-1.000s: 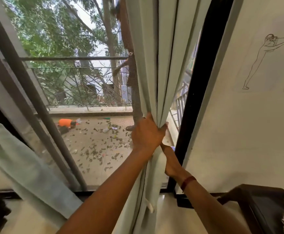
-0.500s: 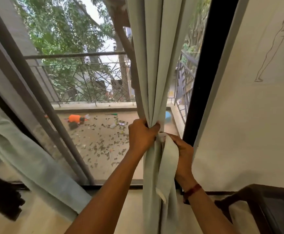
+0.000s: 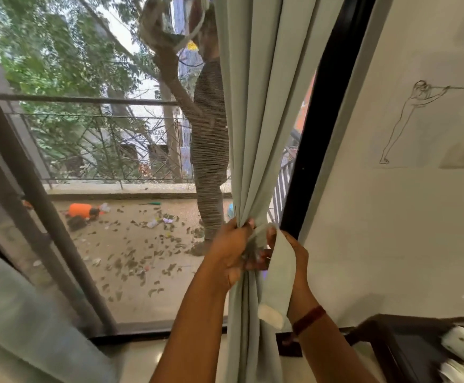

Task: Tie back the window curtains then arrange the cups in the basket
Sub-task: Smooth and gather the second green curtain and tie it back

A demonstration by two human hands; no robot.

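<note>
A pale green curtain [image 3: 255, 111] hangs gathered in folds in front of the window's right side. My left hand [image 3: 230, 252] grips the bunched folds at about mid-height. Right beside it, my right hand [image 3: 294, 250] holds a matching fabric tie-back strip [image 3: 276, 286]; the strip wraps round the gathered curtain and its free end, with a white patch, hangs down. A second pale green curtain [image 3: 23, 313] hangs at the lower left. No cups or basket can be seen.
A black window frame [image 3: 316, 128] stands just right of the curtain, then a white wall [image 3: 391, 230] with a line drawing. A dark wooden table [image 3: 396, 344] holding white items sits at the lower right. Beyond the glass lies a balcony strewn with leaves.
Both hands stayed together on the gathered curtain. The tie-back strip has come round the front of the folds and its end now hangs lower beside my right wrist.
</note>
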